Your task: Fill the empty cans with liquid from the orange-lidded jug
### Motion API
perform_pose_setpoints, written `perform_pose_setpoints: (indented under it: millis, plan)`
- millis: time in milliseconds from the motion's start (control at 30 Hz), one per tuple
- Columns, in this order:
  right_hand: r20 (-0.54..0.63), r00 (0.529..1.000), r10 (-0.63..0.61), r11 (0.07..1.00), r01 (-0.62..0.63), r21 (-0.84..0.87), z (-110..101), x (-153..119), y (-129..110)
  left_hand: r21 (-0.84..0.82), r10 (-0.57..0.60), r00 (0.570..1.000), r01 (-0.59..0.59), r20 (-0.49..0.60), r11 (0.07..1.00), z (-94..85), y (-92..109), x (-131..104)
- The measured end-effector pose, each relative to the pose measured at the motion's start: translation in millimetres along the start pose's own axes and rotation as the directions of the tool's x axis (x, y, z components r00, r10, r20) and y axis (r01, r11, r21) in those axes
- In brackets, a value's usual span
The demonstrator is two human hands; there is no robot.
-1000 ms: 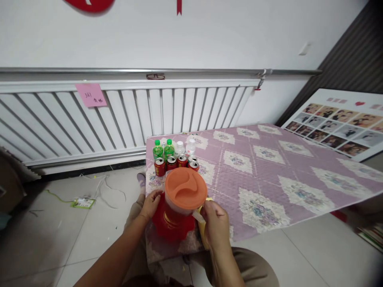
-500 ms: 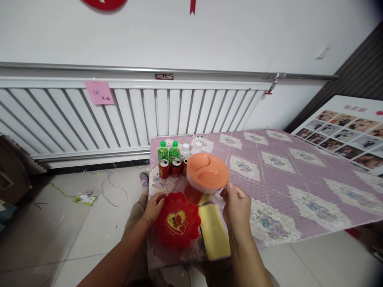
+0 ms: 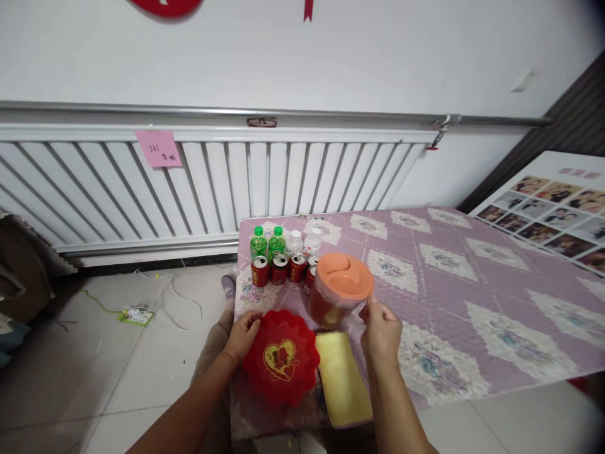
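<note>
My right hand is closed on the handle side of a clear pitcher with an orange lid; the handle itself is mostly hidden by my fingers. Whether the pitcher's base touches the table is hard to tell. At the left rim of a red scalloped plate with a gold heart print, my left hand has its fingers closed on the edge. Between the plate and my right forearm lies a folded yellow cloth. Red cans stand in a row behind the plate, partly covered by the pitcher.
Two green-capped bottles and two white-capped bottles stand behind the cans. The table has a purple floral cover. A white radiator runs behind it. A photo board leans at the right. A power strip lies on the floor.
The pitcher in my right hand has moved lower and to the right, uncovering more of the red cans. My left hand has stayed at the plate's rim.
</note>
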State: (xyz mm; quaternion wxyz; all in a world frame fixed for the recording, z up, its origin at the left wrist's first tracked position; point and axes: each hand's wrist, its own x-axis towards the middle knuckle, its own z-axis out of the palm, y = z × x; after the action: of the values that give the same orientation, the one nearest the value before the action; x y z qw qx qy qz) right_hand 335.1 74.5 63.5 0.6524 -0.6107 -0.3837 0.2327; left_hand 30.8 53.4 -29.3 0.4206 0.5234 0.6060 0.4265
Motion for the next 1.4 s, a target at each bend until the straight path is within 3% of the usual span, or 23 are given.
perform_pose_setpoints:
  millis: [400, 867, 1000, 1100, 1200, 1267, 1367, 1400]
  plan:
    - [0.037, 0.999, 0.009, 0.998, -0.007, -0.064, 1.0, -5.9, 8.1, -0.047, -0.005, 1.0, 0.005, -0.01, 0.999, 3.6, -7.4, 0.4]
    - [0.082, 0.996, 0.044, 0.998, -0.04, -0.054, -0.9, -5.6, 17.0, -0.064, -0.02, 1.0, 0.02, -0.004, 0.998, 1.4, -1.4, -0.8]
    - [0.046, 0.998, 0.032, 0.999, -0.03, -0.033, -10.4, -11.8, 17.4, -0.06, -0.021, 1.0, 0.021, -0.011, 0.998, 1.4, -0.2, -1.8]
    - [-0.042, 0.998, 0.051, 0.998, -0.053, -0.032, -29.1, -33.0, 23.0, -0.064, -0.018, 1.0, 0.017, -0.017, 0.998, 1.5, -0.8, -2.3]
    - [-0.054, 0.989, 0.134, 0.988, -0.138, -0.074, -46.3, -76.0, 34.3, -0.076, -0.007, 1.0, 0.005, -0.024, 0.997, 0.8, -2.3, -3.1]
    - [0.113, 0.972, 0.204, 0.972, -0.187, -0.142, -50.2, -113.0, 43.4, -0.086, 0.002, 1.0, -0.004, -0.022, 0.996, -0.6, -3.2, -4.2]
    - [0.362, 0.911, 0.198, 0.968, -0.123, -0.221, -45.0, -165.4, 56.3, -0.099, 0.015, 1.0, -0.016, -0.011, 0.995, -3.7, -4.5, -6.7]
    - [0.385, 0.907, 0.169, 0.969, -0.081, -0.234, -42.0, -178.7, 59.6, -0.102, 0.017, 1.0, -0.018, -0.009, 0.995, -4.8, -4.9, -7.9]
